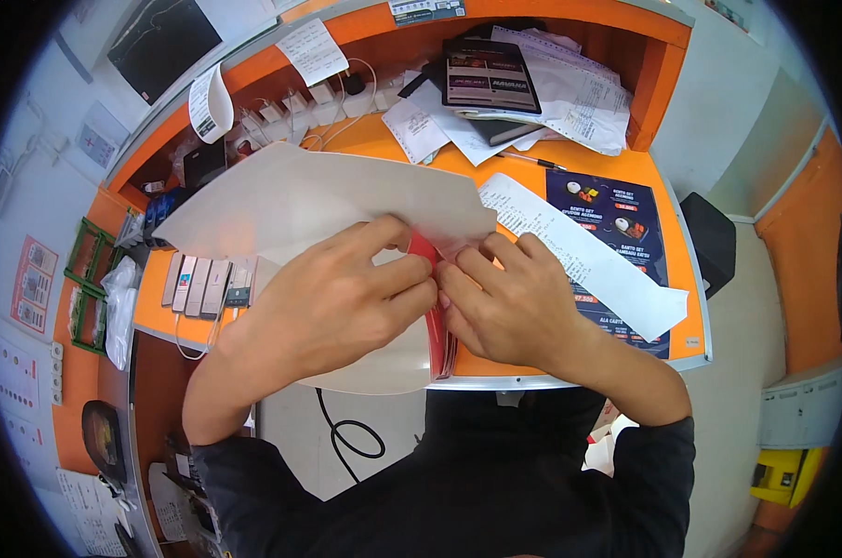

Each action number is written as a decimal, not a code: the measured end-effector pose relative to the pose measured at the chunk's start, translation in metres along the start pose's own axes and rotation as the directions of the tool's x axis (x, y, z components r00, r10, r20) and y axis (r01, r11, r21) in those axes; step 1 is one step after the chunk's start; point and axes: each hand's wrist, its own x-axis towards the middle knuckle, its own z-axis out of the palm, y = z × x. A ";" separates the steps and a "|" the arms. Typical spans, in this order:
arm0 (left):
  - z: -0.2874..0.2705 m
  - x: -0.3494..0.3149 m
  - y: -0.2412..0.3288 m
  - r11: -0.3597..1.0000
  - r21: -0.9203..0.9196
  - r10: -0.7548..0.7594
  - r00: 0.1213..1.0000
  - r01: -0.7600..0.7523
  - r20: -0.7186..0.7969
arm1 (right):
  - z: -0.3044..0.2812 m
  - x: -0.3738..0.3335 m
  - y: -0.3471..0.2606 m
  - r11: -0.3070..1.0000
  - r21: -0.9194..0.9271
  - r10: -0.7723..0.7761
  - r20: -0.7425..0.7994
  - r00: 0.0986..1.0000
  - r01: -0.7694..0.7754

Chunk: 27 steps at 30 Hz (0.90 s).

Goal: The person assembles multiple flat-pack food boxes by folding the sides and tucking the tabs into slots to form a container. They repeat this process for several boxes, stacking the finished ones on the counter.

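Observation:
A large, bent cardboard sheet (318,191), pale beige on the side facing me, spreads over the counter's near edge and bows up at the far left. My left hand (346,288) is closed on it near the middle, its fingertips at a red folded part (423,249). Close beside it, my right hand (509,298) is closed too, with thumb and fingers pinching the card at the same fold. Several red layered edges (445,353) show below the fingers. What lies right between the fingertips is partly hidden.
On the orange counter (365,139), a long paper receipt (579,251) lies across a dark blue menu (616,209) at right. A tablet (490,74) tops papers at the back. Several phones or power banks (198,286) with cables stand at left. A pen (532,160) lies behind the receipt.

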 end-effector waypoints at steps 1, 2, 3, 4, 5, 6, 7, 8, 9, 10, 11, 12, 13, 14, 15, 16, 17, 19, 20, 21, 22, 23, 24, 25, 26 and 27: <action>0.000 0.002 -0.001 1.000 -0.008 0.003 1.000 -0.003 0.022 | 0.001 0.000 -0.001 1.000 0.008 0.011 -0.021 1.000 -0.011; 0.001 0.004 -0.002 1.000 -0.016 0.005 0.999 -0.005 0.044 | 0.003 -0.001 -0.002 1.000 0.016 0.022 -0.041 0.999 -0.021; 0.002 0.006 -0.002 1.000 -0.028 0.004 0.998 -0.002 0.065 | 0.004 -0.002 -0.003 0.999 0.027 0.031 -0.056 0.998 -0.030; 0.004 0.008 -0.004 0.999 -0.042 0.017 0.997 -0.014 0.072 | 0.004 -0.005 -0.003 0.985 0.156 0.082 -0.022 0.996 -0.078; 0.007 0.011 -0.007 0.998 -0.055 0.030 0.996 -0.026 0.079 | 0.004 -0.008 -0.001 0.952 0.280 0.128 0.019 0.992 -0.128; 0.009 0.011 -0.007 0.997 -0.069 0.034 0.996 -0.028 0.087 | 0.003 -0.010 -0.001 0.899 0.401 0.161 0.070 0.985 -0.175; 0.012 0.012 -0.007 0.998 -0.047 0.045 0.994 -0.040 0.104 | 0.003 -0.012 -0.004 0.782 0.559 0.270 0.094 0.958 -0.275; 0.014 0.012 -0.006 0.998 -0.025 0.054 0.991 -0.052 0.122 | 0.002 -0.015 -0.007 0.626 0.693 0.368 0.141 0.919 -0.357; 0.018 0.012 -0.004 0.998 -0.011 0.066 0.989 -0.065 0.135 | 0.002 -0.017 -0.008 0.442 0.788 0.454 0.215 0.865 -0.428; 0.020 0.013 -0.004 0.998 -0.010 0.067 0.989 -0.066 0.135 | -0.001 -0.017 -0.007 0.471 0.777 0.421 0.217 0.881 -0.417; 0.022 0.013 -0.005 0.998 -0.009 0.066 0.989 -0.065 0.135 | -0.007 -0.015 -0.005 0.499 0.767 0.386 0.219 0.896 -0.403; 0.022 0.012 -0.005 0.998 -0.004 0.065 0.988 -0.065 0.143 | -0.010 -0.014 -0.004 0.521 0.762 0.352 0.218 0.910 -0.384; 0.021 0.008 -0.005 0.999 -0.034 0.044 0.997 -0.042 0.063 | -0.010 -0.017 -0.003 0.615 0.716 0.299 0.176 0.938 -0.330; 0.021 0.003 -0.005 0.998 -0.062 0.018 1.000 -0.019 -0.017 | -0.009 -0.016 -0.003 0.678 0.696 0.239 0.092 0.967 -0.234; 0.022 0.002 -0.006 0.996 -0.091 0.006 0.995 -0.015 -0.096 | -0.009 -0.014 -0.001 0.736 0.662 0.186 0.002 0.982 -0.141; 0.015 -0.003 -0.006 0.992 -0.084 -0.099 0.990 0.091 -0.098 | -0.008 -0.011 0.000 0.786 0.616 0.127 -0.085 0.988 -0.048; 0.002 -0.011 -0.005 0.978 -0.077 -0.203 0.974 0.196 -0.101 | -0.010 -0.009 0.000 0.800 0.599 0.096 -0.103 0.990 -0.015; -0.007 -0.033 -0.008 0.911 -0.007 -0.410 0.905 0.412 -0.112 | -0.013 -0.003 0.002 0.815 0.580 0.022 -0.041 0.999 0.006; -0.011 -0.047 -0.009 0.849 0.062 -0.515 0.848 0.525 -0.128 | -0.014 0.000 0.002 0.818 0.575 -0.019 -0.012 1.000 0.022; -0.012 -0.058 -0.009 0.766 0.128 -0.612 0.775 0.631 -0.156 | -0.012 0.002 0.001 0.837 0.547 -0.036 0.028 0.999 0.015; -0.008 -0.066 -0.007 0.719 0.051 -0.677 0.715 0.693 -0.176 | -0.009 0.002 0.000 0.845 0.535 -0.039 0.047 0.998 0.007; -0.001 -0.074 -0.006 0.665 -0.027 -0.736 0.649 0.746 -0.190 | -0.006 0.000 0.000 0.852 0.523 -0.041 0.067 0.997 0.000; 0.004 -0.080 -0.005 0.604 -0.113 -0.792 0.577 0.789 -0.200 | -0.004 0.000 0.000 0.863 0.505 -0.045 0.093 0.995 -0.008; 0.005 -0.081 -0.003 0.518 -0.248 -0.854 0.483 0.818 -0.192 | -0.003 0.000 -0.001 0.859 0.512 -0.028 0.086 0.996 -0.020; 0.005 -0.081 0.000 0.496 -0.245 -0.867 0.459 0.833 -0.194 | -0.004 0.002 -0.003 0.865 0.500 -0.022 0.103 0.994 -0.033; 0.006 -0.081 0.002 0.474 -0.246 -0.879 0.437 0.845 -0.191 | -0.007 0.004 -0.004 0.872 0.487 -0.012 0.126 0.992 -0.052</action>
